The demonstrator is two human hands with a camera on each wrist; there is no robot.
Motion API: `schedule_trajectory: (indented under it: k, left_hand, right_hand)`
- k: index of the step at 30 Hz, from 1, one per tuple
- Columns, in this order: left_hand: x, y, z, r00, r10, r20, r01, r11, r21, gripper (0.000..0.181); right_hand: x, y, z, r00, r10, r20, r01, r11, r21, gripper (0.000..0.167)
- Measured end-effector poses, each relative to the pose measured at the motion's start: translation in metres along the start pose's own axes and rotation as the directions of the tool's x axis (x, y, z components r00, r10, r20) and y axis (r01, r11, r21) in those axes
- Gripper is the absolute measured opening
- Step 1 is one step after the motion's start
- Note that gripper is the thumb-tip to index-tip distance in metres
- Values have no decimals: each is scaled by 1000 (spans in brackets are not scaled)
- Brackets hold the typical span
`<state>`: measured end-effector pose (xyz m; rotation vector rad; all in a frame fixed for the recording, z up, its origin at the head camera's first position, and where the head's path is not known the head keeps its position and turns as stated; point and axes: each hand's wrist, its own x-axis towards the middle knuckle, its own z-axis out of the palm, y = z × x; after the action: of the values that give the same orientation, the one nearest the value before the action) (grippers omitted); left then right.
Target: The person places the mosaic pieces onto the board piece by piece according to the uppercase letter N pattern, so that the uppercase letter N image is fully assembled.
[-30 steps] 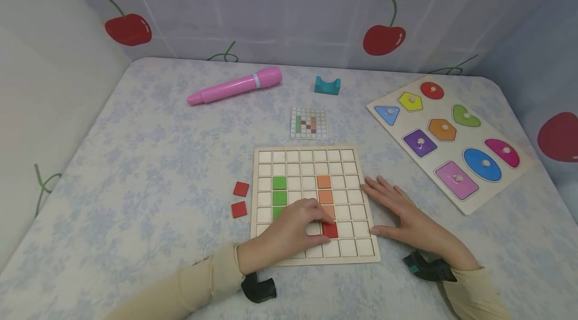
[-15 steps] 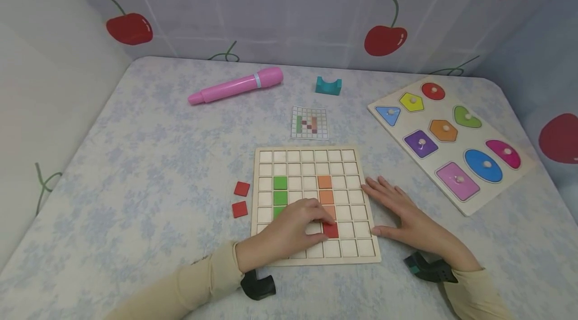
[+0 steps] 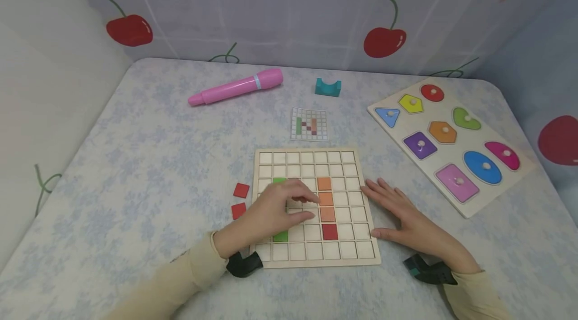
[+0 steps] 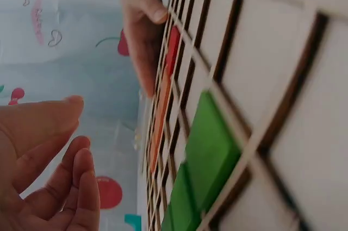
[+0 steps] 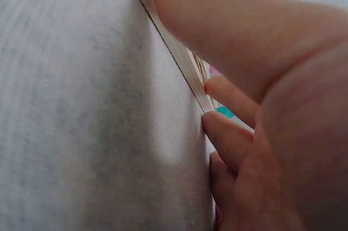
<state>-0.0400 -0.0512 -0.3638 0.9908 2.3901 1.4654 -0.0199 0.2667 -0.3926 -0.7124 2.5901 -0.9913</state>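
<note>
A wooden grid board [image 3: 293,158] lies flat on the table in the head view. My left hand [image 3: 276,209] is above its left part, thumb and fingers apart and holding nothing; the left wrist view shows the same gap. A red square tile [image 3: 330,231] sits in a cell directly below a column of orange tiles [image 3: 327,214]. Green tiles [image 3: 280,236] fill a column on the left, partly hidden by my left hand. My right hand [image 3: 404,214] rests at the board's right edge, thumb and fingertips touching it. Two loose red tiles [image 3: 241,190] lie left of the board.
A small printed grid card [image 3: 309,125] lies behind the board. Farther back are a pink marker-shaped stick [image 3: 235,88] and a teal curved holder [image 3: 328,88]. To the right lies a shape puzzle board [image 3: 444,159] with knobbed pieces. A patterned curtain closes off the back.
My left hand has let go of the red tile, now left in its cell, and has lifted and moved left over the green column. My right hand stays at the board's edge.
</note>
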Motion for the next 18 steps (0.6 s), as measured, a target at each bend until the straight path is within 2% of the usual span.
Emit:
schedule_trajectory:
  k: [3,5,8,10,12,14,16,18]
  left_hand:
    - [-5,-8,-24,998,-19,-56,19,1000,-2,24]
    - [-13,-16,-42,996,-56,-75,56,998,-1,26]
    - [-28,-30,-68,986,-137,-93,137,991,-7,28]
    - [-39,-39,-83,973,-207,-105,207,978,-11,31]
    - [-49,-48,-93,957,-268,-115,269,963,-5,33]
    - [-56,-57,-99,947,-301,-111,304,953,11,35]
    - [-60,-63,-103,947,-309,-90,313,949,29,37]
    - [-61,-69,-103,957,-285,-59,287,957,45,39]
  right_hand:
    - [0,0,-1,1000,0,2,0,1000,-1,80]
    - [0,0,-1,1000,-4,0,4,1000,-3,79]
    - [0,0,-1,1000,-6,-2,6,1000,-5,80]
    - [1,0,-1,1000,-4,0,4,1000,-6,80]
    - [1,0,-1,1000,1,2,-1,1000,-5,81]
    - [1,0,-1,1000,7,6,-7,1000,-5,81]
    - [1,0,-1,1000,11,6,-11,1000,-2,81]
    - [0,0,-1,1000,13,5,-13,1000,2,81]
